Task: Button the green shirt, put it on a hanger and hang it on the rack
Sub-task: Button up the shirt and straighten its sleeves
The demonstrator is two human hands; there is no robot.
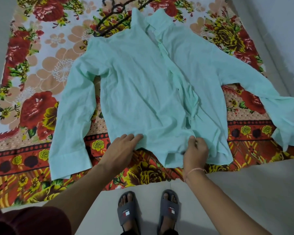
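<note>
I see my left hand point(124, 146) pressed flat on the green shirt point(143, 92) hem at lower centre, right hand point(194, 153) pinching the placket.

**Colours and patterns**

Shirt point(143, 85): plain pale mint green, centre frame. Blanket point(32, 102): floral print, red roses, peach flowers on white, yellow roses on a red-orange band along the lower edge. Hanger point(109, 19): black, top centre. Slippers point(126, 212): grey with a red-white logo patch, bottom centre. Wristband point(194, 172): pink. Sleeve point(32, 221): dark maroon, lower left. Floor point(244, 192): light grey.
</note>
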